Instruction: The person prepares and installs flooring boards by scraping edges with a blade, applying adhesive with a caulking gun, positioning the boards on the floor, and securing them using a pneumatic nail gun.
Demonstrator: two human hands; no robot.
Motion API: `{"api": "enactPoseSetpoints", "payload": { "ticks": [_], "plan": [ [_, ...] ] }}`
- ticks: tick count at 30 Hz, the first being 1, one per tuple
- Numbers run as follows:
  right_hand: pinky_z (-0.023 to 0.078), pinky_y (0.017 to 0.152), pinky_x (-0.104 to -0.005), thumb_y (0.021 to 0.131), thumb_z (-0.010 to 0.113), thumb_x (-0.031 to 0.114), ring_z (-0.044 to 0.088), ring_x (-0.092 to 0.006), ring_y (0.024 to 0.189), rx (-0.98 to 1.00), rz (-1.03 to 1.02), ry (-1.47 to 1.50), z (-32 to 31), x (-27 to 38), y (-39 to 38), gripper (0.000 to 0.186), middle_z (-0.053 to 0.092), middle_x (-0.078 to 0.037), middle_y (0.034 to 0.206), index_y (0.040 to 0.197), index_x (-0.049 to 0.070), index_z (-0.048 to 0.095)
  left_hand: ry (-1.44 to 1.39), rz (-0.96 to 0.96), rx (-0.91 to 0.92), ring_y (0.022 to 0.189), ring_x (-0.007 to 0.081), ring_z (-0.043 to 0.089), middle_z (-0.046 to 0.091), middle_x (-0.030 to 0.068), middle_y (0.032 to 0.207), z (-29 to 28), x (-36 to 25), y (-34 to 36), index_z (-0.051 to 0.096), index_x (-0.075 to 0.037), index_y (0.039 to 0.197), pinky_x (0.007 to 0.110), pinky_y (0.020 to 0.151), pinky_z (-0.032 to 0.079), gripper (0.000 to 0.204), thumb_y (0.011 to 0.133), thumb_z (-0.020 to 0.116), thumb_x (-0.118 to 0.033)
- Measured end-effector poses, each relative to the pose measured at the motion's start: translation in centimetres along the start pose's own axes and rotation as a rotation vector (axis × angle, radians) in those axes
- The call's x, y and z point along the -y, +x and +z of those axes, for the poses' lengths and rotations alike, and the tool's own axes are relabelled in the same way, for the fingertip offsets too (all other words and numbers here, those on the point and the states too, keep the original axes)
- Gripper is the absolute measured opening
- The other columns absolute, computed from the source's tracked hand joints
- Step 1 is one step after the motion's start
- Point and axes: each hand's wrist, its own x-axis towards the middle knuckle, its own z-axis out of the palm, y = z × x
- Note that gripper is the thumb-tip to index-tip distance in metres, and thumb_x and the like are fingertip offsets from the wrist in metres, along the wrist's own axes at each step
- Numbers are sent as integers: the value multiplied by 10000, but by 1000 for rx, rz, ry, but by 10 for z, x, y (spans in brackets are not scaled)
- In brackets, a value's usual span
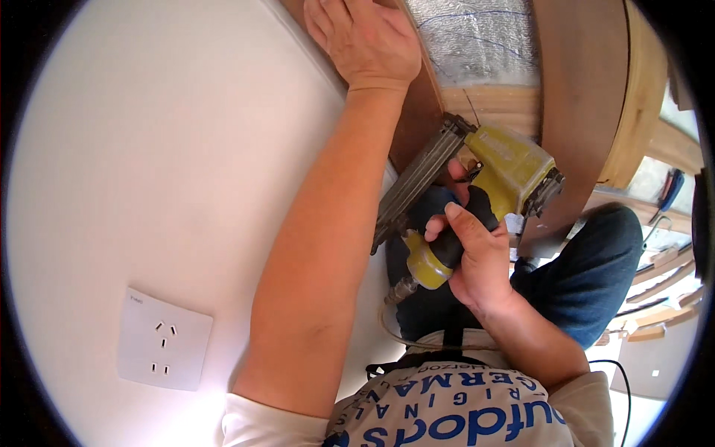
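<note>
My right hand (480,257) is wrapped round the black grip of a yellow air nail gun (510,167). The gun's nose rests at or close to the edge of a brown board (418,123); I cannot tell whether they touch. Its long dark magazine (417,179) slants down to the left, and a clear air hose (383,316) runs from the fitting at the handle's end. Farther up, my left hand (372,45) lies flat on the same brown board, its fingertips partly cut off by the picture's top edge.
A white wall panel (171,164) with a socket plate (164,339) fills the left side. Silver foil (484,45) and a pale wood batten (499,104) show beyond the gun. Another brown board (581,97) stands to the right, near my bent knee (607,249). A blue-handled tool (672,190) is farther right.
</note>
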Motion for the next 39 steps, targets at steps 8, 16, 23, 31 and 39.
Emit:
{"api": "enactPoseSetpoints", "payload": {
  "ticks": [8, 16, 23, 31, 39],
  "plan": [
    [543, 674, -287, 995, 622, -16, 651, -138, 747, -62, 19, -75, -14, -6, 4, 407, 657, -42, 1018, 1388, 78, 571, 9, 12, 1, 1416, 463, 425, 475, 263, 1516, 1, -2, 0, 509, 45, 1446, 559, 1209, 298, 524, 946, 431, -88],
    [542, 678, -289, 987, 631, -31, 644, -145, 742, -81, 15, 12, -10, -6, 0, 430, 637, -37, 1004, 1393, 88, 557, -4, 22, 10, 1421, 467, 413, 466, 275, 1516, -1, 2, -2, 495, 42, 1457, 567, 1211, 291, 541, 937, 427, -92],
    [553, 715, -311, 958, 615, -59, 650, -155, 770, -139, 5, 6, -30, -19, -22, 474, 624, -47, 1083, 1411, 54, 538, -16, 21, 0, 1403, 481, 429, 481, 281, 1498, 0, -4, 1, 494, 42, 1459, 569, 1213, 292, 542, 939, 435, -96],
    [543, 813, -327, 941, 549, -17, 652, -178, 830, -33, -15, 60, -40, -11, -14, 575, 585, -99, 1376, 1507, 15, 453, 4, 19, 14, 1409, 484, 421, 481, 284, 1498, 0, 0, 0, 495, 38, 1457, 568, 1219, 285, 546, 928, 441, -84],
    [555, 733, -314, 952, 594, -47, 652, -148, 772, -7, 12, 58, -35, -15, -5, 499, 655, -50, 1142, 1439, 50, 537, 1, 31, -1, 1416, 478, 420, 475, 279, 1511, 0, 0, 0, 505, 40, 1454, 565, 1218, 289, 554, 918, 437, -86]
  ]
}}
